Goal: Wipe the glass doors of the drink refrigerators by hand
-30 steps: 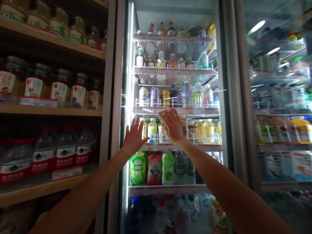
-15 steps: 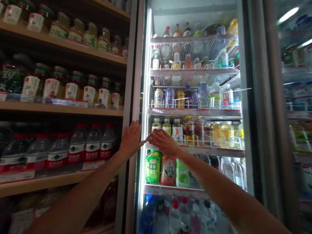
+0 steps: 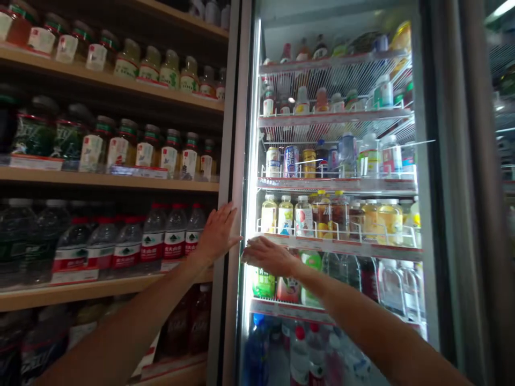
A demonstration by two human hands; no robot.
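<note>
My left hand [image 3: 218, 234] lies with its fingers stretched out against the upright metal frame [image 3: 232, 177] at the left side of a lit drinks fridge. Nothing is in it. My right hand [image 3: 272, 258] reaches across from the right, fingers extended toward the fridge's bright left edge, palm hidden. Whether its fingertips touch that edge I cannot tell. Behind this hand, partly covered, stand a green bottle [image 3: 263, 286] and a reddish bottle [image 3: 288, 290]. Just above it, pale juice bottles [image 3: 285, 214] line a wire-fronted shelf [image 3: 354, 246].
To the left, wooden shelves [image 3: 100, 178] carry jars and red-labelled water bottles [image 3: 175, 238]. Cans [image 3: 290, 162] and more drinks fill the upper fridge racks. Bottles with red caps [image 3: 300, 351] stand at the bottom. A thick grey door post [image 3: 469, 214] borders the right side.
The shelves and fridge have shifted rightward in the picture. My right hand has dropped from the juice-bottle shelf to just in front of the green and red bottles. My left hand stays at the frame.
</note>
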